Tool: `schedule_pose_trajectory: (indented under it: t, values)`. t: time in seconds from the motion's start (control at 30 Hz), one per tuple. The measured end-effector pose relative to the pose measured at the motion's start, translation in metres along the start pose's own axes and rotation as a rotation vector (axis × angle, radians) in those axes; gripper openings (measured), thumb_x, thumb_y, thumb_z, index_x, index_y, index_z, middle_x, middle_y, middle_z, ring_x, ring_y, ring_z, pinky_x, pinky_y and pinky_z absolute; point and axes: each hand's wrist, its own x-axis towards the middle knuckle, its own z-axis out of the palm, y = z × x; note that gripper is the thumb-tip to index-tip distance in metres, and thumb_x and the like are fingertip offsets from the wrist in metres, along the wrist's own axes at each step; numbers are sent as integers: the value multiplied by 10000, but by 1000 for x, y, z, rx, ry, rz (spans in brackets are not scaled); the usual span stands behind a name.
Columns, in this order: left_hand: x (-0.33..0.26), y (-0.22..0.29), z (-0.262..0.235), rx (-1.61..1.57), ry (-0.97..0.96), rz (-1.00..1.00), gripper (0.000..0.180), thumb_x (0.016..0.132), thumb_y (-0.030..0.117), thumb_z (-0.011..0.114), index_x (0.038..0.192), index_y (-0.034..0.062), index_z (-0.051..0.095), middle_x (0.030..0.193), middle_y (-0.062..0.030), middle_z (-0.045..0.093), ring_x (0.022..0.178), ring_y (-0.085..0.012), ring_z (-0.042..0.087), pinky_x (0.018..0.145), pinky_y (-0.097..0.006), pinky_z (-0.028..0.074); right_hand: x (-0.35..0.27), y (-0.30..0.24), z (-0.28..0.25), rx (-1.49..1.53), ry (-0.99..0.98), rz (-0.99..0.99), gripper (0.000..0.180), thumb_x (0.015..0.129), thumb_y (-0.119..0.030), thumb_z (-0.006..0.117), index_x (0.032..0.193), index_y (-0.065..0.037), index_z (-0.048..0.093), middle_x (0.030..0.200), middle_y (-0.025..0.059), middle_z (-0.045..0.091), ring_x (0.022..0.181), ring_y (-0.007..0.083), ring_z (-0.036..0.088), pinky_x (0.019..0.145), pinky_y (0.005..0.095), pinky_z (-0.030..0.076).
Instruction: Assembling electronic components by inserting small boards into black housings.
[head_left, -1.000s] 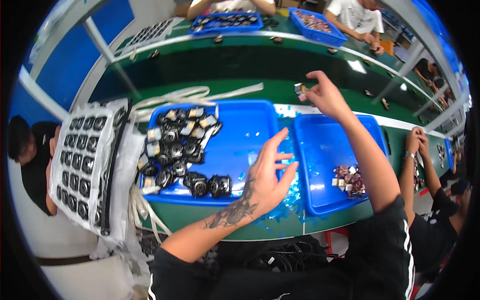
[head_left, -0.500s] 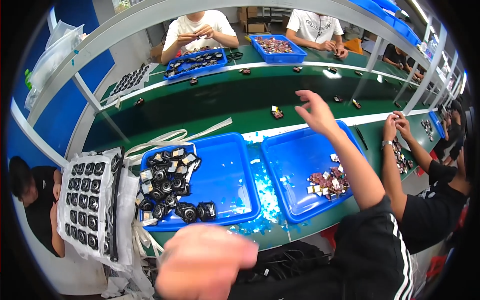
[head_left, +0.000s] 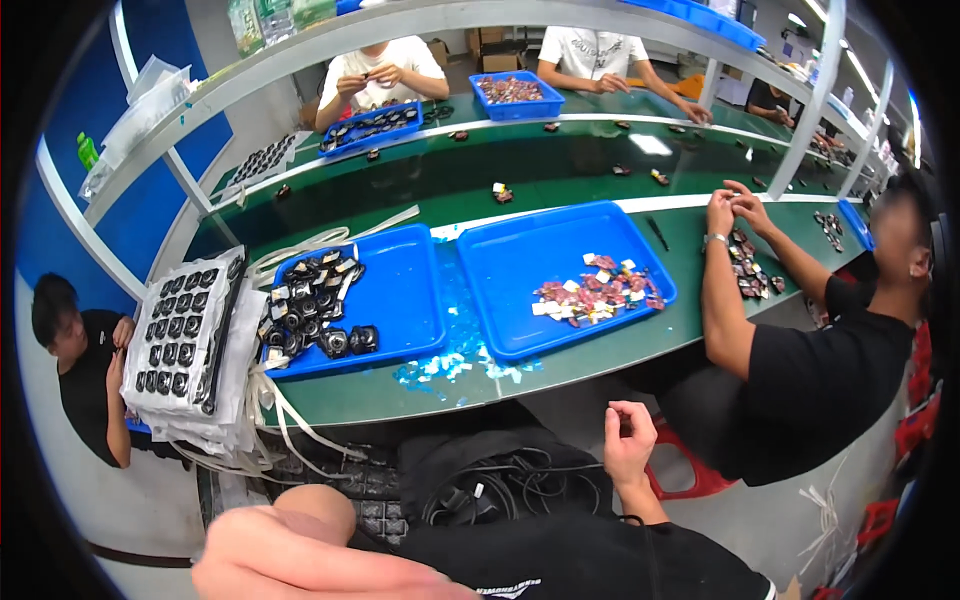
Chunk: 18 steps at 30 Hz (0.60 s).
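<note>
My left hand (head_left: 300, 555) looms large at the lower left, close to the camera. Its fingers run toward the lower edge and are partly cut off, so whether they grip anything does not show. Away from the table, my right hand (head_left: 630, 440) is raised beside my lap, its fingers loosely curled and apart from the thumb, with nothing seen between them. A blue tray (head_left: 405, 290) nearest my left side holds black camera-like modules (head_left: 305, 300) at its left end. Another blue tray (head_left: 530, 240) to the right holds small reddish parts with white pieces (head_left: 600, 290).
Stacked sheets of black modules (head_left: 180, 330) stand left of the trays. Blue scraps (head_left: 440, 370) litter the green table's front edge. A dark bag with cables (head_left: 500, 480) lies below. A co-worker (head_left: 830, 370) sits at the right; others work across a green belt (head_left: 420, 180).
My right hand has drawn back from over the right tray to beside my lap. My left hand has moved lower and left. The whole view has shifted, showing more of the floor.
</note>
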Motion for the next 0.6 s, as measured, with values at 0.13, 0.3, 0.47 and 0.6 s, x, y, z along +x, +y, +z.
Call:
schedule_pose_trajectory:
  t: [0.13, 0.3, 0.47, 0.6]
  values:
    - [-17, -9, -16, 610, 50, 227, 262, 880, 157, 462, 1083, 9, 534, 927, -166, 650, 663, -284, 623, 567, -367, 518, 54, -15, -11, 14, 25, -170, 129, 853, 25, 625, 981, 24, 635, 911, 128, 618, 697, 191, 614, 627, 291, 506]
    - [-98, -117, -97, 1185, 415, -491, 320, 883, 102, 612, 1194, 31, 635, 1118, -149, 662, 1049, -299, 610, 959, -388, 452, 148, -31, -15, -512, -152, -372, 378, 825, -122, 696, 1170, -27, 572, 1110, 206, 573, 1032, 382, 563, 870, 464, 474]
    - [-170, -200, -147, 1427, -10, -1213, 823, 809, 528, 672, 1477, 153, 372, 1520, -263, 281, 1440, -402, 204, 1144, -501, 233, 197, 11, -7, -736, -556, -151, 700, 882, -396, 652, 1460, -126, 364, 1371, 340, 425, 1250, 483, 437, 1037, 519, 374]
    - [-181, -213, -164, 1310, -48, -1440, 930, 804, 655, 604, 1523, 163, 278, 1592, -227, 117, 1485, -375, 37, 1155, -574, 118, 207, 0, 28, -664, -800, -53, 732, 887, -446, 636, 1485, -154, 333, 1492, 335, 261, 1387, 484, 265, 1114, 531, 291]
